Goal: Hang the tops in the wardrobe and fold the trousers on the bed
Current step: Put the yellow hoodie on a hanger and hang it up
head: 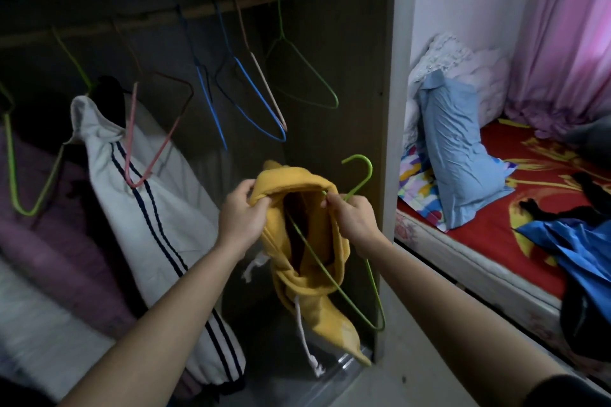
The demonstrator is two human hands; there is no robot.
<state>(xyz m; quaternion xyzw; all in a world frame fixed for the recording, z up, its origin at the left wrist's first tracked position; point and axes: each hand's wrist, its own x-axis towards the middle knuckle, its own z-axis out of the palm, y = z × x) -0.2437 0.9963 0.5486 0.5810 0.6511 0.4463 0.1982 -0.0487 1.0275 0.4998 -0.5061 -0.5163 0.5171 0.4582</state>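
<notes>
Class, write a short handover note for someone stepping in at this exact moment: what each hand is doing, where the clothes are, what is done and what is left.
Left hand: pinches the neck opening of the yellow hoodie.
Right hand: pinches the opening's other side and grips the green wire hanger, which is partly threaded into the hoodie.
Done: a white striped garment hangs on the wardrobe rail, beside spare hangers.
Left: seat the hoodie on the hanger and hook it on the rail. Then sort the blue garment and dark garment lying unfolded on the bed.
</notes>
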